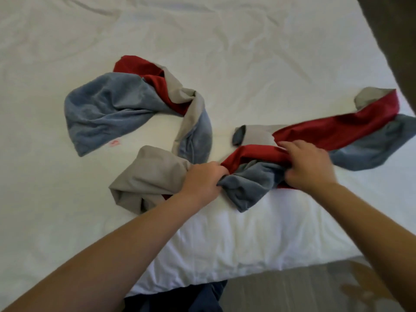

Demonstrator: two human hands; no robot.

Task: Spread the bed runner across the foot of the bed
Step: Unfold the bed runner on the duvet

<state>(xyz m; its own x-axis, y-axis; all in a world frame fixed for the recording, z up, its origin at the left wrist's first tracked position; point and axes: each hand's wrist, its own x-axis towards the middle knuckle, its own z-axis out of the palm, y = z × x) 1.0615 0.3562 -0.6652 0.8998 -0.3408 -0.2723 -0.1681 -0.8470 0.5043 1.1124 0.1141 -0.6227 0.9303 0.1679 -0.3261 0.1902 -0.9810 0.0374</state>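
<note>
The bed point(225, 52) is filling most of the view, its white cover lying wrinkled and its near edge dropping toward the person. The bed runner point(108, 113) is sprawling over it in a twisted S, showing red, blue and grey faces by turns. One loop is curling toward the bed's middle, the bunched centre is sitting close to the bed's near edge, and one end is trailing toward the bed's right edge.

The runner is looking light, soft and limp, with a plush blue face and a sleeker, probably slippery red one, so it is likely to sag and twist rather than keep a shape. Taking it by its ends or corners is looking wiser than holding the middle.

The left hand point(202, 179) is gripping the bunch where grey meets blue, fingers curled in. The right hand point(308, 165) is clutching the red and blue fold.

Below the bed's near edge a striped grey floor point(292, 289) is showing. A small pink mark point(114, 143) is sitting on the bed's left half.
</note>
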